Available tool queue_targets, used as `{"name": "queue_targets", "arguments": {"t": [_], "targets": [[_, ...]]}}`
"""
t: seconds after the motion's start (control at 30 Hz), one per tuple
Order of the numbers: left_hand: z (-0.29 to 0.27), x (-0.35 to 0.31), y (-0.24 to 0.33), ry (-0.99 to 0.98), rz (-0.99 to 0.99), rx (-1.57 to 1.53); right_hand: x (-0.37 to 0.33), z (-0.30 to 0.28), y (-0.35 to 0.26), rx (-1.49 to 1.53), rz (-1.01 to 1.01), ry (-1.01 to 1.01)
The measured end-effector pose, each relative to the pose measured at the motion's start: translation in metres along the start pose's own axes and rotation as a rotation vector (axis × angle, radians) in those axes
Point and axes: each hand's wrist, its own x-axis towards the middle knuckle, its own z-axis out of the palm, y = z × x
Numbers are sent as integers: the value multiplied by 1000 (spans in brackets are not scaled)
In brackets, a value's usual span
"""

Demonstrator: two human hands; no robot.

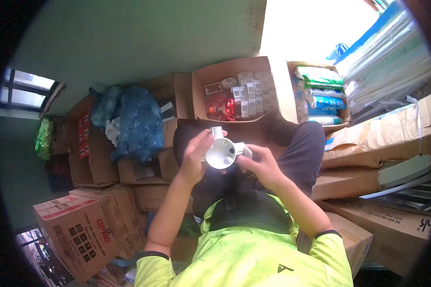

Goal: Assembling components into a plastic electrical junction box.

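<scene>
Above my lap I hold a white round conduit junction box [215,156], its hollow inside turned up toward me. One short pipe spout points away from me and another points right. My left hand [196,152] is closed on the box's left side, by the far spout. My right hand [263,165] grips the right-hand spout between thumb and fingers. Beyond my knees, an open cardboard box [199,81] holds several white rectangular plastic boxes [251,95] and a shiny red piece [228,109].
A blue plastic bag [141,122] with white fittings [112,130] lies over cartons at left. Another open carton [292,86] at far right holds green and blue packets [326,103]. Long wrapped cartons [383,129] line the right side; a stacked carton [76,234] stands near left.
</scene>
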Motion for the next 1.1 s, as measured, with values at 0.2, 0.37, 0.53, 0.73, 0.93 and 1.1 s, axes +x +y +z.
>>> {"name": "queue_targets", "arguments": {"t": [0.2,0.37,0.53,0.73,0.93,1.1], "targets": [[-13,-7,-6,-69,-177,-442,-8,-15,-19,-1012,-470,-188],[-16,-12,-10,-147,-243,-428,-4,-34,-35,-1484,-689,-337],[-19,-14,-18,-155,-278,-513,-4,-37,-29,-1508,-770,-314],[-8,-26,5,-153,-256,-589,-8,-22,-12,-657,-542,-301],[-9,-22,-4,-167,-239,-697,-5,-5,-5,-223,-275,-136],[-18,-22,-11,-107,-252,-680,-5,-5,7,204,-83,270]]}}
